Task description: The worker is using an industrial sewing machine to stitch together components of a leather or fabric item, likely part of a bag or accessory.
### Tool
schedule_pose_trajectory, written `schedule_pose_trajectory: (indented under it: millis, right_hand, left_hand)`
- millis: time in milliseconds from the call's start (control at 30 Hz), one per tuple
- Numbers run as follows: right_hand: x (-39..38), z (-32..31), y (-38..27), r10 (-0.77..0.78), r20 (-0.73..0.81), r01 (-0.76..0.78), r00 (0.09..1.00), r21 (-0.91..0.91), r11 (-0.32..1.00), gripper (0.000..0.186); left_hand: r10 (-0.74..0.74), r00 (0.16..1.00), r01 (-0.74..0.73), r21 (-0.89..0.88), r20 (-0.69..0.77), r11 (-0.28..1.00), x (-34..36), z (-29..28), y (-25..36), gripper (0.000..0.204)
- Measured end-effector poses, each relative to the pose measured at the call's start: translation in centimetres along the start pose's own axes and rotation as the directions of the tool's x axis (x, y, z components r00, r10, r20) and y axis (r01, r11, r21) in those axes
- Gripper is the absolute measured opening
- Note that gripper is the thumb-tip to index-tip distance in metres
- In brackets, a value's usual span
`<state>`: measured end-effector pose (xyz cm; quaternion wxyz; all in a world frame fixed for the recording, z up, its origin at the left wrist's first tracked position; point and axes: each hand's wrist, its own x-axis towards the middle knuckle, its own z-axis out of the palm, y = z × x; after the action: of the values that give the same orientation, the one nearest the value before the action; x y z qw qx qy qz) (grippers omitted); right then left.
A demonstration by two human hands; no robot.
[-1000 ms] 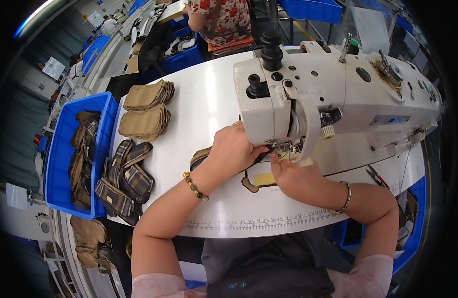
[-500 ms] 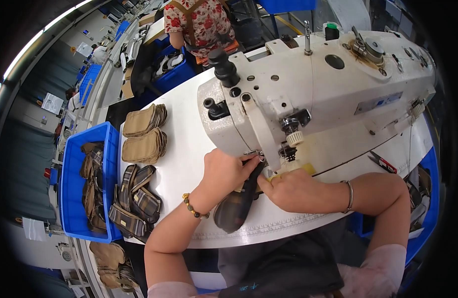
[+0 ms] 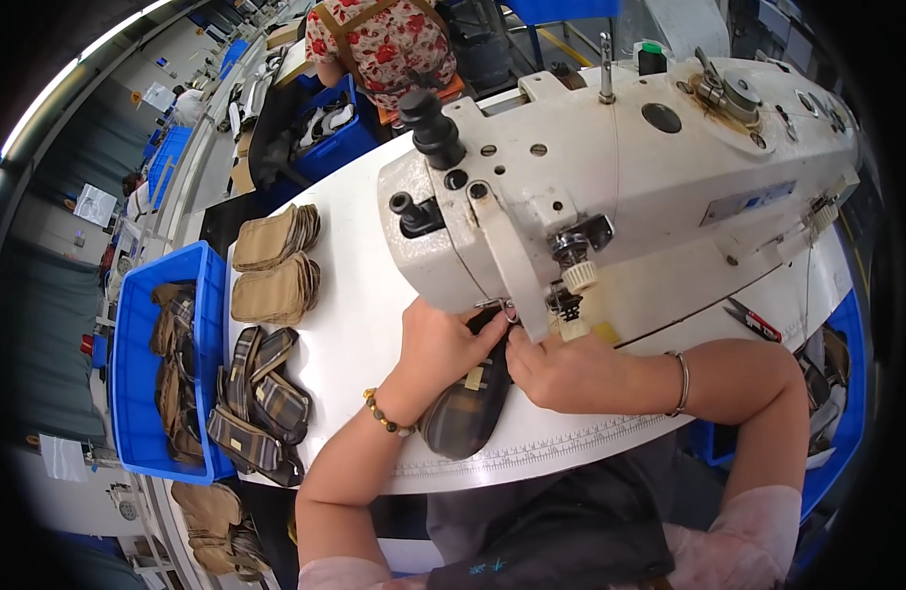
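Observation:
My left hand (image 3: 443,349) pinches a dark plaid fabric piece (image 3: 461,421) just beside the needle area of a white sewing machine (image 3: 649,197). My right hand (image 3: 561,369), fingers curled, grips the same piece from the right, its fingertips close to my left thumb under the machine head. The rounded end of the piece points toward me and bears a small pale patch; its far end is mostly hidden by fingers and machine. To my left lie tan stacked pieces (image 3: 274,236) and a loose pile of plaid pieces (image 3: 256,403) on the white table (image 3: 354,216).
A blue bin (image 3: 128,393) of fabric pieces stands left of the table, another (image 3: 841,433) at the right. Red-and-black snips (image 3: 753,320) lie right of the machine. Beyond the table sits a co-worker in a floral shirt (image 3: 379,44) beside a filled blue bin (image 3: 325,147).
The plaid piece has swung from lying leftward to pointing toward me. Both hands have drawn together around it, the left one lower in view. The whole view has shifted too.

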<state>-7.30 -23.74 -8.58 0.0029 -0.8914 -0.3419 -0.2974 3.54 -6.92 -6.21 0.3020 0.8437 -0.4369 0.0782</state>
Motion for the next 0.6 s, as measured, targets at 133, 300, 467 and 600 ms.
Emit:
schedule_pose_trajectory:
  millis: [133,300,467,600]
  right_hand:
    - [-0.1,0.7,-0.3,0.001,-0.014,0.000,1.000,0.073,0.997,0.027]
    - [-0.3,1.0,-0.3,0.041,-0.022,-0.038,0.999,0.114,0.993,0.029]
    - [0.0,-0.8,0.3,0.024,0.085,-0.025,0.996,0.010,1.000,0.027]
    - [0.4,-1.7,0.5,0.058,0.077,-0.055,0.995,-0.046,0.997,0.018]
  left_hand:
    - [-0.040,0.999,0.040,0.006,-0.009,0.999,0.5,0.0,0.5,0.022]
    - [-0.041,0.999,0.041,-0.001,-0.012,0.999,0.8,0.0,0.6,0.026]
    - [-0.213,0.976,0.212,0.034,0.049,0.977,0.9,0.1,1.2,0.025]
    - [-0.183,0.983,0.182,0.027,0.031,0.983,0.8,0.2,0.9,0.024]
